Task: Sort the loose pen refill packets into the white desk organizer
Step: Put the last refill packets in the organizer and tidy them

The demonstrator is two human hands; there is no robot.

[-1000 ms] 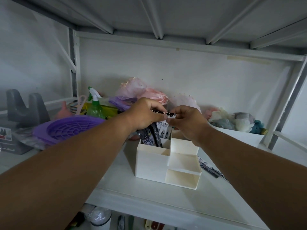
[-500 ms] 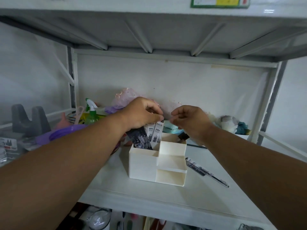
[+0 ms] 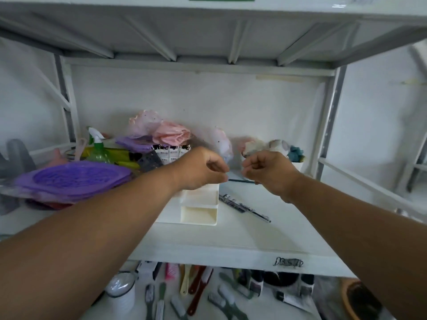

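The white desk organizer (image 3: 199, 207) stands on the white shelf (image 3: 231, 254), partly hidden by my left forearm. Several refill packets (image 3: 171, 153) stand upright in its rear compartment. My left hand (image 3: 201, 168) hovers over the organizer with curled fingers and nothing visible in it. Just to its right, my right hand (image 3: 268, 173) is curled the same way. A thin dark refill (image 3: 241, 180) lies on the shelf between the two hands. Loose refill packets (image 3: 243, 207) lie on the shelf to the right of the organizer.
A purple basket (image 3: 69, 179), a green spray bottle (image 3: 98, 148) and pink bags (image 3: 171, 135) crowd the back left. A white tray with plush toys (image 3: 297, 163) sits at the back right beside the frame post (image 3: 328, 125). Toothbrushes (image 3: 198, 292) lie on the lower shelf.
My left hand has let go of the packets, which now stand in the organizer. Both hands have drawn back toward me, and the view has tilted to show the lower shelf.
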